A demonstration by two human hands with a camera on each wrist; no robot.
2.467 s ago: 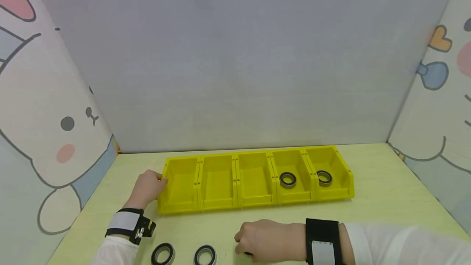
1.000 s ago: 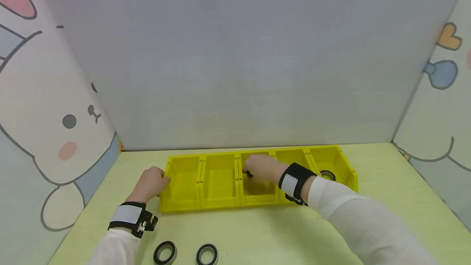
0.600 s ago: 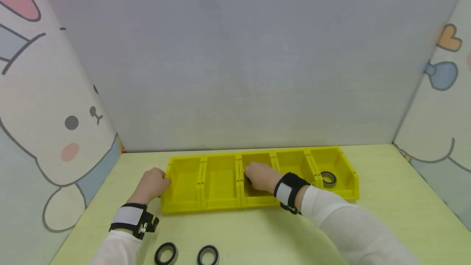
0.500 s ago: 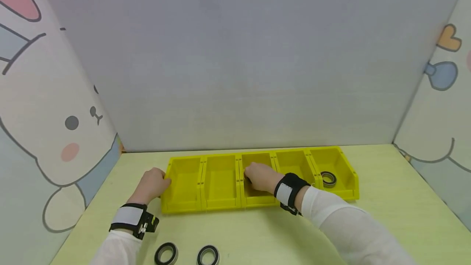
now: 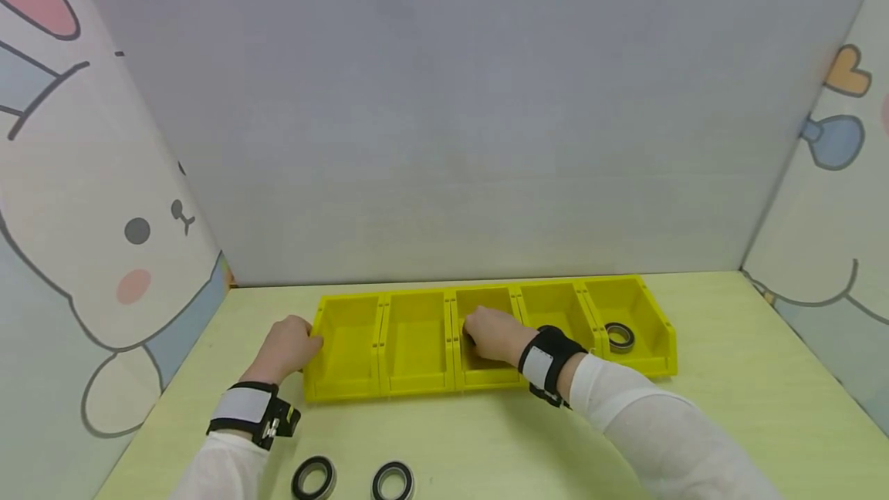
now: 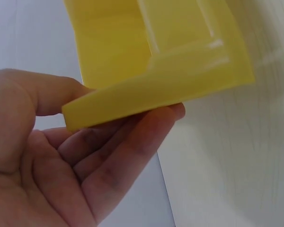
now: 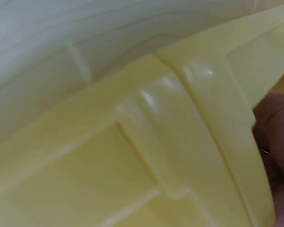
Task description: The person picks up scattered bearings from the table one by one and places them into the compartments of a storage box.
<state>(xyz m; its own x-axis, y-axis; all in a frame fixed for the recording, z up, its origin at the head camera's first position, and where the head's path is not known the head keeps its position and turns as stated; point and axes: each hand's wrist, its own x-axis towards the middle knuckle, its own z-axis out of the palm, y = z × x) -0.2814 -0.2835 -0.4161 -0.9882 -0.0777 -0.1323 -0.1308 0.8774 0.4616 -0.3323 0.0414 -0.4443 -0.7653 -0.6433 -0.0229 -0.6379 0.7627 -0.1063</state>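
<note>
A row of joined yellow parts bins (image 5: 415,342) stands on the table. My left hand (image 5: 283,347) pinches the leftmost bin's side wall; the left wrist view shows the thumb (image 6: 52,92) on one side of that wall and fingers (image 6: 132,156) on the other. Down inside the middle bin is my right hand (image 5: 495,333), its fingers curled. A dark edge with a small glint shows among the fingers in the right wrist view, where a bearing is mostly hidden by the hand and bin wall. One black-sealed ball bearing (image 5: 619,337) lies in the rightmost bin.
Two more bearings lie on the table in front: one at the left (image 5: 313,478), the other to its right (image 5: 392,481). My right wrist strap (image 5: 551,365) covers part of the fourth bin. A grey panel (image 5: 444,114) rises behind the pale table (image 5: 729,376).
My right hand has moved from the table's front, carrying a bearing, up into the middle bin, where it has stayed nearly still lately. My left hand keeps its grip on the bin.
</note>
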